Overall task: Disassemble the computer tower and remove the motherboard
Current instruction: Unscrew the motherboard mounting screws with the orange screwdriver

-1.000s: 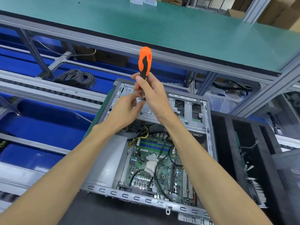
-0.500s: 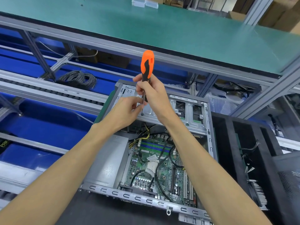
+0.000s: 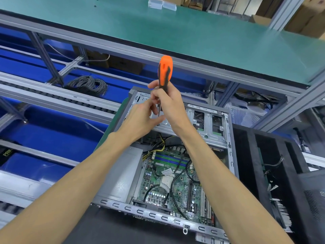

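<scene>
A: Where is the computer tower [image 3: 175,173] sitting?

B: It is lying on its side with the panel off, so the motherboard [image 3: 173,180] is showing inside, green, with black cables running across it. The grey power supply [image 3: 119,175] is sitting just to the left of the board.

A: And the hands?

B: The right hand [image 3: 169,104] is gripping the screwdriver [image 3: 164,74] by the lower end of its orange and black handle, holding it nearly upright over the silver drive cage [image 3: 204,124] at the far end of the case. The left hand [image 3: 140,118] is reaching in just beside the shaft, fingers curled near the tip. I cannot tell whether it is pinching the shaft or only touching it.

A: Is the tip sitting on a screw?

B: The tip is hiding behind the fingers, so I cannot tell.

A: What else is lying around?

B: A coil of grey cable [image 3: 88,84] is resting on the blue shelf at the left, and a green desk [image 3: 193,32] is stretching across above the tower.
</scene>
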The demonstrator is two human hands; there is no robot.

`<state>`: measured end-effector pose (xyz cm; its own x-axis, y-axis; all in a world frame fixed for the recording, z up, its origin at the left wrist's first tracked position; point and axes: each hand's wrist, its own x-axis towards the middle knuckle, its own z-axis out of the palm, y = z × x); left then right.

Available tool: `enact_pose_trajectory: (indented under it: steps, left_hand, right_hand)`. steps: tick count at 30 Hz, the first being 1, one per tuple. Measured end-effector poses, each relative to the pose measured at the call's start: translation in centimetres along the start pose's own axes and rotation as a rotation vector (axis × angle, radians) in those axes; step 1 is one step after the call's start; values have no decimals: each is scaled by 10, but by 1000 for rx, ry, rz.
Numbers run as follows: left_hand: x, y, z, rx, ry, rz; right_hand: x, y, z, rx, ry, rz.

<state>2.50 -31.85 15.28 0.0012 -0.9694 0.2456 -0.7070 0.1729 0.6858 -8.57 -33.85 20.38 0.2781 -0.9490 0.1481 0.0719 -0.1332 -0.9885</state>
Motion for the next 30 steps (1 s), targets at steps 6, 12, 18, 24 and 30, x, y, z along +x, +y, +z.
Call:
enact_pose_trajectory:
  steps: [6, 12, 18, 24, 30]
  left_hand:
    - [-4, -6, 2, 12, -38, 51]
    - [-3, -4, 7, -16, -20, -9]
    - [-4, -6, 9, 2, 1, -78]
    - [-20, -2, -3, -75, 99, -193]
    - [-45, 17, 1, -1034, 87, -893]
  right_hand:
    - [2, 1, -6, -18, 17, 2]
    - [2, 5, -8, -34, 2, -19]
    - [-4, 16, -2, -29, -11, -6]
    - [-4, 17, -3, 24, 39, -48]
    - [-3, 7, -4, 75, 32, -100]
